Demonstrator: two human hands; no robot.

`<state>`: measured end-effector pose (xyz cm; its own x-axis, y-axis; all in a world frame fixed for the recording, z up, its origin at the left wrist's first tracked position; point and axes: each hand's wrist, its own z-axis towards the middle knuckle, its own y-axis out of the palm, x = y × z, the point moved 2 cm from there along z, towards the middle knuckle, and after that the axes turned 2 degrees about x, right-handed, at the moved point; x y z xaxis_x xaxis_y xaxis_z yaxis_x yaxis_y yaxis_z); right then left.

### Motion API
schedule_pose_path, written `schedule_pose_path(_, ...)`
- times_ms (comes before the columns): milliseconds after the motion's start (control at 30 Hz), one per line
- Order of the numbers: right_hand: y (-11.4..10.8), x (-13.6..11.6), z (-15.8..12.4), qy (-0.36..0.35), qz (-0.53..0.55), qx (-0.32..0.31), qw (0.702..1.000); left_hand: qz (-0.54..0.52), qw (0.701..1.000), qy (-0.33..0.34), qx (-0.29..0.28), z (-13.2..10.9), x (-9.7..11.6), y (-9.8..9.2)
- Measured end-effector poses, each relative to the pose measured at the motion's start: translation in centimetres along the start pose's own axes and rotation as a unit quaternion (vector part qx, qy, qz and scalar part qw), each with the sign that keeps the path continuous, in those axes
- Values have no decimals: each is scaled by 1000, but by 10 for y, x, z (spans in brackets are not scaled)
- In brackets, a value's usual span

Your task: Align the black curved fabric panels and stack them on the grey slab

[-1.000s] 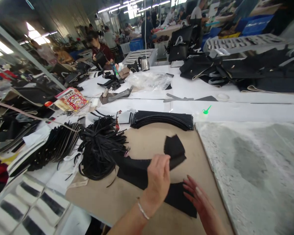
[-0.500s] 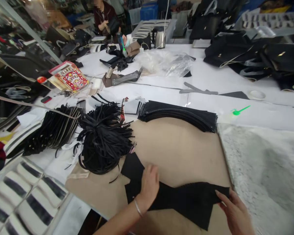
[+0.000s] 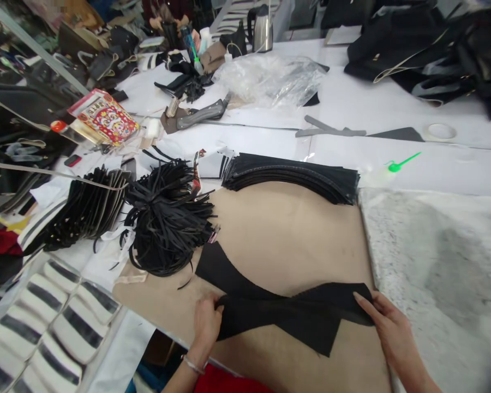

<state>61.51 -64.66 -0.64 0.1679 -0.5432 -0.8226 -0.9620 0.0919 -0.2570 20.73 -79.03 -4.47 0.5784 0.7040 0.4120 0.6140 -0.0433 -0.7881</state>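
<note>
Two black leather-like panels with curved edges lie crossed on the tan board. My left hand (image 3: pixel 207 323) pinches the left end of the upper panel (image 3: pixel 265 314), a silver bracelet at its wrist. The opposite end of this panel is between the thumb and fingers of my right hand (image 3: pixel 387 319), close to the board's right edge. Underneath, the lower panel (image 3: pixel 219 268) shows at its upper left end and at a corner below the middle. Where they cross, its surface is hidden.
Beyond the tan board's bare part (image 3: pixel 294 229) lies a stack of curved black panels (image 3: pixel 290 177). A bundle of black strips (image 3: pixel 167 218) sits left. A grey-white slab (image 3: pixel 433 256) borders the right, with a green-tipped bottle (image 3: pixel 394 167) behind. Striped pieces (image 3: pixel 45 322) fill the lower left.
My left hand has moved left and down from flat on the panels to the upper panel's left end. My right hand keeps its end. The view has shifted slightly.
</note>
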Motion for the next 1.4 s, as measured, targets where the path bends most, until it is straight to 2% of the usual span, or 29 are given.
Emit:
schedule_pose_path(67,-7,-8,-3,-8,-2,-1,1000,-36,999,13,-16,1,1,-4)
schedule_pose_path(133,-12,-18,-1,-24,2,-7,1000,-132,991,17,-33,10,6,-15)
schedule_pose_path(200,-15,-28,5,-35,18,-7,999,-256,966,15,-47,28,19,-31)
schedule_pose_path(267,-14,-38,16,-41,37,0,998,-326,944,21,-50,56,41,-49)
schedule_pose_path(333,-8,-45,32,-65,28,7,997,-318,946,54,-43,92,70,-65)
schedule_pose_path(400,-1,-50,51,-112,-49,33,992,-265,958,105,-14,129,100,-73)
schedule_pose_path(500,6,-49,81,-154,-175,98,967,-213,968,129,44,171,134,-71)
schedule_pose_path(567,7,-43,97,-151,-206,136,957,-178,969,132,111,180,148,-64)
schedule_pose_path(633,7,-35,106,-145,-233,167,947,-98,958,176,206,173,158,-53)
schedule_pose_path(667,7,-31,108,-144,-245,176,942,-48,946,218,236,166,162,-47)
schedule_pose_path(700,8,-28,109,-145,-256,180,939,1,932,269,242,157,165,-38)
schedule_pose_path(767,11,-25,108,-150,-284,177,930,68,911,359,193,142,166,-19)
schedule_pose_path(833,16,-26,108,-156,-321,171,918,102,900,399,144,134,163,-2)
schedule_pose_path(900,20,-31,108,-161,-353,171,906,121,899,398,138,134,158,7)
schedule_pose_path(967,23,-37,108,-161,-365,176,900,131,899,390,147,139,154,8)
schedule_pose_path(1067,24,-45,103,-165,-366,175,899,138,900,375,172,147,152,-3)
schedule_pose_path(1167,22,-47,84,-236,-392,201,866,124,907,358,183,135,151,-11)
schedule_pose_path(1233,20,-41,63,-292,-411,207,839,102,918,353,149,109,151,-5)
schedule_pose_path(1267,19,-35,51,-303,-409,190,840,90,923,356,114,89,152,3)
schedule_pose_path(1333,17,-16,25,-285,-373,129,874,72,925,374,17,42,156,28)
schedule_pose_path(1400,15,8,-3,-227,-318,79,917,70,913,395,-66,-10,159,57)
